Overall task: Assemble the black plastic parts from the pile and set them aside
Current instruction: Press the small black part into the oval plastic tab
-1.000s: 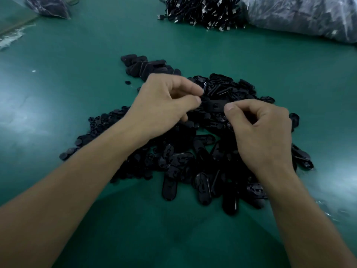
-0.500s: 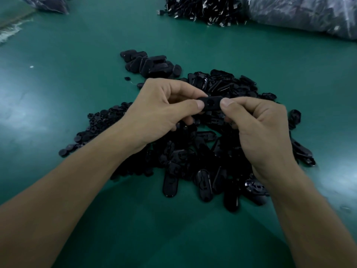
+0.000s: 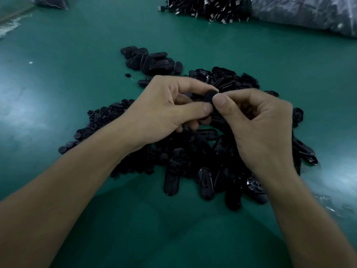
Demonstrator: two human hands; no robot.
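Observation:
A big pile of black plastic parts (image 3: 193, 157) lies on the green table (image 3: 77, 78): oval shells at the front and right, small round pieces (image 3: 92, 128) at the left. Above the pile my left hand (image 3: 164, 111) and my right hand (image 3: 258, 124) meet, and both pinch one black oval part (image 3: 209, 97) between thumb and fingers. Most of that part is hidden by my fingertips. A small heap of finished oval pieces (image 3: 152, 60) sits behind the pile, to the left.
At the far edge lies a heap of black cables with metal plugs (image 3: 202, 6), and a clear plastic bag (image 3: 309, 14) of parts fills the far right corner. Another bag (image 3: 48, 0) sits far left. Crumpled clear film (image 3: 328, 204) lies at the right.
My hands have drawn closer together. The held part, seen lying sideways between my thumbs half a second ago, is now turned and largely covered by my fingertips.

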